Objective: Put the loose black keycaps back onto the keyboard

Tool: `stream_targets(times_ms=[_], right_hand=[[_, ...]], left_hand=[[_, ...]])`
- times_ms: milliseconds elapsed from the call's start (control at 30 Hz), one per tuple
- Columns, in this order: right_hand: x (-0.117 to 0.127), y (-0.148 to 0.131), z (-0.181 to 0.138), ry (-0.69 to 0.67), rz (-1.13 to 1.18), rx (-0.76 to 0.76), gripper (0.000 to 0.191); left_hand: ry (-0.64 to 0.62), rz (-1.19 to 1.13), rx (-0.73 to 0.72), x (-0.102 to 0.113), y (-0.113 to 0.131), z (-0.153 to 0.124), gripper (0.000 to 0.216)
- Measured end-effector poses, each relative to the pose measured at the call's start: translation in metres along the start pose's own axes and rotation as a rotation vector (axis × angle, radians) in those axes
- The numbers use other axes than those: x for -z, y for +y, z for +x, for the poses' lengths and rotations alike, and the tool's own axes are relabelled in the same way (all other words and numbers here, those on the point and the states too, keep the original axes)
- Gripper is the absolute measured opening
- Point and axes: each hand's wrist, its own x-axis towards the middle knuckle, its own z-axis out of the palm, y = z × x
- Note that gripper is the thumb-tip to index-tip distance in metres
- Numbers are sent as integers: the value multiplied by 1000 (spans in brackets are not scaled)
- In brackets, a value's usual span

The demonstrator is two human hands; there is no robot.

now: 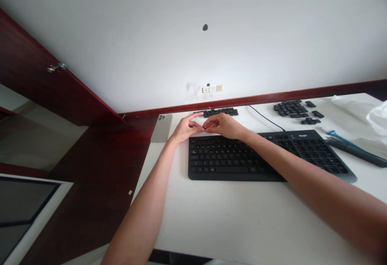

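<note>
A black keyboard (242, 158) lies on a white table (229, 216). Both my hands meet just above its far left edge. My left hand (186, 128) has its index finger stretched toward a row of loose black keycaps (220, 112), while its thumb and other fingers pinch inward. My right hand (222, 125) is curled, fingertips pressed against those of the left hand. Something small may sit between the fingertips, but I cannot make it out.
More loose keycaps (298, 109) lie at the back right. A phone (161, 128) rests face down at the table's left edge. A blue-tipped dark tool (353, 148) and white plastic bag (365, 115) are at right. The keyboard cable (266, 119) runs back to the wall.
</note>
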Motion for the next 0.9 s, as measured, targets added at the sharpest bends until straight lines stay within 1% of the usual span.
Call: stream_targets(times_ms=[167, 267, 367, 500, 600, 700, 833, 900], right_hand=[[2, -4, -1, 16, -30, -3, 17], [9, -7, -2, 27, -104, 1, 18], [21, -14, -7, -75, -149, 27, 18], [33, -29, -17, -234, -184, 36, 19], [30, -40, -23, -304, -184, 30, 21], [21, -48, -27, -340, -201, 23, 22], [12, -51, -28, -395, -267, 6, 20], [10, -51, -29, -390, -285, 6, 19]], left_hand=[[4, -7, -12, -1, 0, 0, 83], [26, -26, -40, -1, 1, 0, 76], [63, -30, -78, -1, 0, 2, 67], [77, 11, -69, 0, -2, 3, 65], [74, 38, -48, 0, -1, 2, 63], [77, 62, -35, 0, 1, 2, 59], [74, 68, -28, -1, 3, 1, 54], [69, 73, -24, -2, 2, 2, 51]])
